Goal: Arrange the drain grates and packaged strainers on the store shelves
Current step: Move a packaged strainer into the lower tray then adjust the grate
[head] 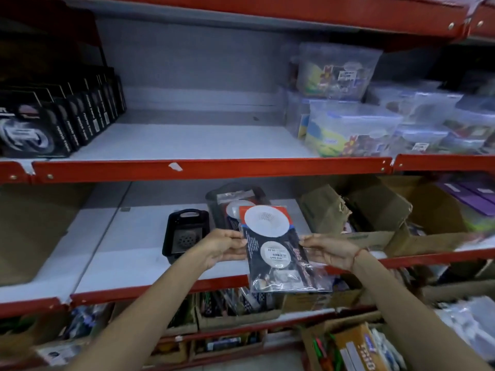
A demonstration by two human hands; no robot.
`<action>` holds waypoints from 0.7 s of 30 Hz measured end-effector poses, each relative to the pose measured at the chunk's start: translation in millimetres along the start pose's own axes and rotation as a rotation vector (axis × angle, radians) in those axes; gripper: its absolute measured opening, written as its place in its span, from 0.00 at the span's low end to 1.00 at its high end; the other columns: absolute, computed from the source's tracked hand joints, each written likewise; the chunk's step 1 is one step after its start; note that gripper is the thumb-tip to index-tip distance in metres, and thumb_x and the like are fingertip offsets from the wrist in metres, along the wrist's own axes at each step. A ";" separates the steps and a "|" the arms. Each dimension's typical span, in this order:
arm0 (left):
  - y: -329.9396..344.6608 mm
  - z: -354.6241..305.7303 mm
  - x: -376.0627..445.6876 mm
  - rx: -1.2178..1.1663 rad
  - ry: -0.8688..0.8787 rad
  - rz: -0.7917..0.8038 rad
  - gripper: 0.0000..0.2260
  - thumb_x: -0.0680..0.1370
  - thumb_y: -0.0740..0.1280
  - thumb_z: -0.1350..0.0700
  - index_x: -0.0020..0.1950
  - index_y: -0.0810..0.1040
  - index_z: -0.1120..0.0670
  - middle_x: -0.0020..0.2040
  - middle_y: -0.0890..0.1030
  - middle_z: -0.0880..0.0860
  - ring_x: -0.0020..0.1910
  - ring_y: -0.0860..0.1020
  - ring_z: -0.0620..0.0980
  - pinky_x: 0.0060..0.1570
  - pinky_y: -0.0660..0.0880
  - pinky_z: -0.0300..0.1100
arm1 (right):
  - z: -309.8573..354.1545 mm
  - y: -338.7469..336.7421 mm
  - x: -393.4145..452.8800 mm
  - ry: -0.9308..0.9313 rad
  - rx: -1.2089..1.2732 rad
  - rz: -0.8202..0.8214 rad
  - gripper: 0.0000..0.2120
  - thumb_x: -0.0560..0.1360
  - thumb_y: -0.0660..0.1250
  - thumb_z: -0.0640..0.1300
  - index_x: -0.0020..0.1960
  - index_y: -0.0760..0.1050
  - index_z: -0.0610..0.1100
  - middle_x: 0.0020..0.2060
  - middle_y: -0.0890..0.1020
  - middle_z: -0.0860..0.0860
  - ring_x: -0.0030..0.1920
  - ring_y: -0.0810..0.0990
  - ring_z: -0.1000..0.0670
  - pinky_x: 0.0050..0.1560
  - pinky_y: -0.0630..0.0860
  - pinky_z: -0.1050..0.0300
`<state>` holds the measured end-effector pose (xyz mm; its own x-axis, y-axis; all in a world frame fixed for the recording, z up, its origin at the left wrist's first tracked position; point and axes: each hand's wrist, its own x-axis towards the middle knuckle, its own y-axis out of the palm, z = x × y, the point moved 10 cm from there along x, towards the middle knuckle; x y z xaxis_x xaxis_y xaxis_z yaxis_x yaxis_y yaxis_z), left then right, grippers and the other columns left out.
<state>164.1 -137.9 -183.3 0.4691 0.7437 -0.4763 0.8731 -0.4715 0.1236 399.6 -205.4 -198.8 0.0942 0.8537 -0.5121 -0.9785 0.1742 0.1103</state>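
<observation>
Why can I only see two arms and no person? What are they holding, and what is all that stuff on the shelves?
The camera sits on the person's head and looks down, so you see only their arms. The left hand and right hand each pinch one side of a plastic packet with white round sink strainers inside. Behind it, on the white shelf, lie a black drain tray and more packets. The shelf above has black boxes on the left and clear bags on the right.

Dim, flat light, seemingly from overhead; the red shelf rails (209, 167) bow at the edges. Around them everything looks soft, plastic bags (348, 127) smeared, lower boxes shadowed.
</observation>
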 end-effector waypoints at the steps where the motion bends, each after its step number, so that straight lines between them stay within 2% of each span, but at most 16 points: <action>1: -4.6 0.8 8.2 -0.008 -0.006 -0.029 0.09 0.75 0.68 0.68 0.54 0.78 0.62 0.40 0.85 0.54 0.36 0.84 0.48 0.32 0.83 0.38 | 1.5 0.6 8.8 -0.002 -0.004 -0.018 0.07 0.76 0.65 0.32 0.50 0.79 0.38 0.40 0.87 0.45 0.36 0.86 0.52 0.37 0.83 0.61; 3: -16.3 -0.2 25.0 -0.007 -0.007 -0.101 0.12 0.75 0.67 0.68 0.59 0.77 0.64 0.40 0.84 0.54 0.38 0.83 0.49 0.31 0.82 0.37 | 7.0 3.5 28.1 0.000 -0.017 -0.053 0.09 0.77 0.63 0.31 0.54 0.78 0.37 0.40 0.86 0.44 0.35 0.85 0.51 0.38 0.84 0.59; 5: -27.9 -3.5 44.0 -0.011 -0.003 -0.160 0.14 0.76 0.66 0.69 0.62 0.76 0.65 0.40 0.82 0.55 0.37 0.81 0.50 0.30 0.81 0.38 | 15.8 6.4 50.6 -0.004 -0.058 -0.090 0.12 0.77 0.62 0.31 0.59 0.76 0.36 0.42 0.84 0.43 0.38 0.83 0.50 0.46 0.83 0.56; 8: -43.2 -9.5 72.6 -0.020 -0.004 -0.239 0.16 0.77 0.63 0.71 0.64 0.73 0.65 0.39 0.80 0.57 0.34 0.79 0.50 0.36 0.80 0.43 | 29.4 13.2 83.3 -0.011 -0.110 -0.134 0.15 0.78 0.60 0.30 0.63 0.73 0.34 0.46 0.80 0.41 0.39 0.78 0.49 0.57 0.77 0.50; 10: -52.2 -13.6 92.6 -0.010 -0.012 -0.281 0.16 0.77 0.62 0.71 0.65 0.73 0.65 0.37 0.79 0.56 0.32 0.79 0.48 0.42 0.80 0.45 | 39.2 17.1 106.9 -0.015 -0.154 -0.156 0.16 0.77 0.59 0.28 0.64 0.72 0.35 0.47 0.79 0.42 0.38 0.77 0.50 0.54 0.78 0.50; 12: -59.2 -18.2 112.0 0.001 -0.018 -0.306 0.17 0.77 0.61 0.72 0.65 0.72 0.65 0.38 0.79 0.56 0.35 0.78 0.49 0.49 0.78 0.48 | 50.1 19.3 130.0 -0.028 -0.206 -0.180 0.18 0.76 0.58 0.27 0.64 0.72 0.36 0.44 0.79 0.43 0.38 0.76 0.51 0.47 0.78 0.55; 15: -71.0 -22.2 142.5 0.028 -0.037 -0.348 0.19 0.76 0.63 0.71 0.67 0.72 0.64 0.49 0.80 0.60 0.48 0.79 0.55 0.54 0.75 0.46 | 62.9 16.5 165.5 -0.065 -0.287 -0.243 0.18 0.75 0.59 0.27 0.64 0.74 0.33 0.45 0.79 0.39 0.38 0.76 0.47 0.44 0.77 0.52; 16: -74.6 -22.8 150.3 0.069 -0.047 -0.367 0.19 0.76 0.64 0.70 0.67 0.72 0.63 0.54 0.80 0.60 0.52 0.77 0.55 0.53 0.73 0.45 | 66.5 16.3 175.2 -0.083 -0.336 -0.263 0.17 0.75 0.60 0.28 0.63 0.75 0.33 0.48 0.80 0.37 0.40 0.78 0.44 0.45 0.77 0.47; 18: -77.5 -20.8 162.2 0.156 -0.063 -0.380 0.18 0.76 0.65 0.66 0.66 0.73 0.64 0.59 0.78 0.60 0.52 0.74 0.52 0.51 0.70 0.42 | 66.6 16.6 192.0 -0.089 -0.493 -0.285 0.14 0.76 0.60 0.33 0.59 0.77 0.33 0.53 0.81 0.36 0.50 0.81 0.38 0.55 0.76 0.42; 19: -78.1 -17.1 168.3 0.172 -0.072 -0.377 0.17 0.77 0.65 0.64 0.66 0.73 0.64 0.61 0.77 0.60 0.52 0.74 0.52 0.52 0.71 0.42 | 63.3 16.3 199.2 -0.076 -0.571 -0.287 0.12 0.77 0.59 0.35 0.56 0.77 0.35 0.52 0.81 0.37 0.54 0.80 0.36 0.56 0.76 0.43; 21: -77.9 -8.9 179.4 0.114 -0.075 -0.380 0.17 0.79 0.65 0.60 0.66 0.73 0.64 0.61 0.78 0.61 0.56 0.77 0.56 0.58 0.75 0.47 | 53.8 14.8 209.5 -0.027 -0.658 -0.278 0.12 0.77 0.58 0.40 0.51 0.78 0.36 0.49 0.82 0.37 0.53 0.81 0.37 0.52 0.77 0.45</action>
<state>181.3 36.5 -270.7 0.1010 0.8406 -0.5321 0.9602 -0.2223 -0.1689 414.7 2.4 -258.7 0.3527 0.8338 -0.4246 -0.8246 0.0625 -0.5623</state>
